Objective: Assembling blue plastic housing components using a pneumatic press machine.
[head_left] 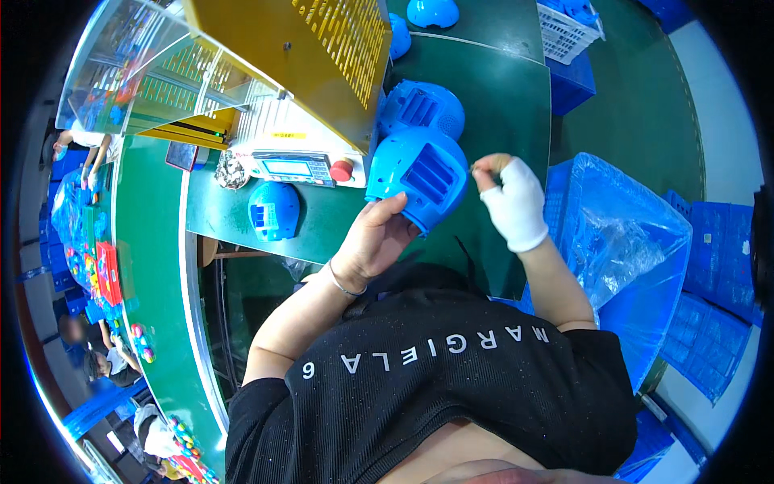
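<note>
My left hand (377, 238) grips the lower edge of a rounded blue plastic shell (389, 165), thumb on top, and holds it tilted above the green bench. A rectangular slotted compartment, like a battery bay, is on the shell's upper face. To the right of the shell, apart from it, is my right hand (516, 206), in a white glove that leaves thumb and forefinger bare. Those fingertips are pinched together; anything between them is too small to name. Just behind the held shell lies a similar blue shell (445, 109), partly covered by it.
A yellow-and-white machine (322, 48) with a control panel (290, 167) and red button (341, 170) stands at left. Near it are a dish of small metal parts (231, 171) and another blue shell (274, 211). A plastic-lined blue crate (645, 218) stands right; people work far left.
</note>
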